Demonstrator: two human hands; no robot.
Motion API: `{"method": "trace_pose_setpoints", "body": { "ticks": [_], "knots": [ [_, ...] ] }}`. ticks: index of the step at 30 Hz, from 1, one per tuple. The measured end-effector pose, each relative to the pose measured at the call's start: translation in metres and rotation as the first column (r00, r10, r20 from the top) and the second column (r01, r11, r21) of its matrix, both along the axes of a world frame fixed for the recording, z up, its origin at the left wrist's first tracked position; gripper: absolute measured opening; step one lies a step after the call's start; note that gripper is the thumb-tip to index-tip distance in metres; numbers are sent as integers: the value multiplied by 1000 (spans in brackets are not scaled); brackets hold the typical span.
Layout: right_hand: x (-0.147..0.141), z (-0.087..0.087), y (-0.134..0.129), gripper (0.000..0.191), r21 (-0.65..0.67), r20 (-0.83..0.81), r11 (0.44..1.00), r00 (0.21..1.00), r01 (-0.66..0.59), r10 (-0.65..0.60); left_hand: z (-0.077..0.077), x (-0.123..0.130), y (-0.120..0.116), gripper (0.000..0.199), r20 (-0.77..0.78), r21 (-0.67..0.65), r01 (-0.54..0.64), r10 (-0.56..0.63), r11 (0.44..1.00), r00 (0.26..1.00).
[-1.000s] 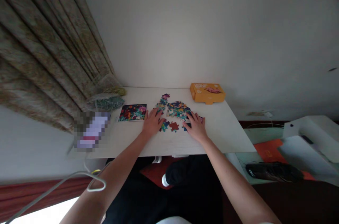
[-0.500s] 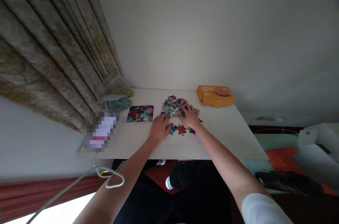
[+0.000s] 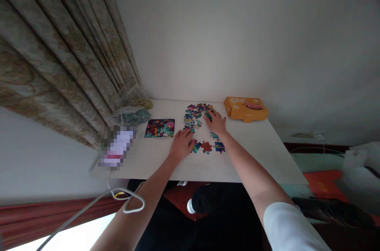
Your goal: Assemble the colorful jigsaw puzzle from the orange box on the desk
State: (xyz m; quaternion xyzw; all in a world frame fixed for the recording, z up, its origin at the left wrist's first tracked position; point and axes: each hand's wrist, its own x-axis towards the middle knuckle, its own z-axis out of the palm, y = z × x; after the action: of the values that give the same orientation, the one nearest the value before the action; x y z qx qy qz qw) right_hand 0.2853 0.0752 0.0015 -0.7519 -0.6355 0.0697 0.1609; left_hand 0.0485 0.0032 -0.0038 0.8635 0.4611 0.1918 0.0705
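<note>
Colourful jigsaw puzzle pieces (image 3: 194, 115) lie in a loose, curved heap on the white table (image 3: 202, 170). My left hand (image 3: 181, 143) rests at the near left of the heap, fingers spread over some pieces. My right hand (image 3: 216, 122) lies on the heap's right side with its fingers stretched out, covering pieces beneath. Between my forearms are a reddish-brown puzzle piece (image 3: 206, 147) and a dark blue puzzle piece (image 3: 219, 147). A teal piece (image 3: 214, 136) sits just below my right hand. Left of the heap lies a picture card (image 3: 159, 128) with a colourful printed scene.
An orange box (image 3: 246, 109) stands at the table's back right. Clear plastic bags (image 3: 130, 114) sit at the back left by the curtain (image 3: 89, 45). A blurred-out phone (image 3: 118, 148) is at the left edge, with a white cable (image 3: 89, 202) hanging near my left forearm.
The pieces have spread from a compact pile into a curved band, with bare table showing in its middle. My right hand has shifted slightly on the pieces. The view has turned a little.
</note>
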Motion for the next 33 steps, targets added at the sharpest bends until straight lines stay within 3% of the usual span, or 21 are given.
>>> {"method": "trace_pose_setpoints", "body": {
  "ticks": [8,11,14,20,28,33],
  "knots": [
    [49,-23,-91,43,284,-125,958,989,-44,83,3,1,0,42,-52,-23,-15,13,1000,999],
    [50,-23,-128,47,265,-128,956,978,-127,165,5,2,-2,43,-71,3,-58,59,998,996],
    [37,-15,-150,52,156,-38,951,961,-265,274,4,2,-1,43,-70,32,-127,129,991,989],
    [21,1,-153,49,-3,60,966,964,-258,258,4,9,29,42,-81,-44,-72,68,996,994],
    [22,1,-151,49,-6,57,972,971,-233,233,19,33,89,42,-161,-151,-121,96,981,982],
    [23,-2,-148,50,-8,59,979,977,-204,204,20,35,108,43,-102,-157,-125,110,980,989]
  ]
}}
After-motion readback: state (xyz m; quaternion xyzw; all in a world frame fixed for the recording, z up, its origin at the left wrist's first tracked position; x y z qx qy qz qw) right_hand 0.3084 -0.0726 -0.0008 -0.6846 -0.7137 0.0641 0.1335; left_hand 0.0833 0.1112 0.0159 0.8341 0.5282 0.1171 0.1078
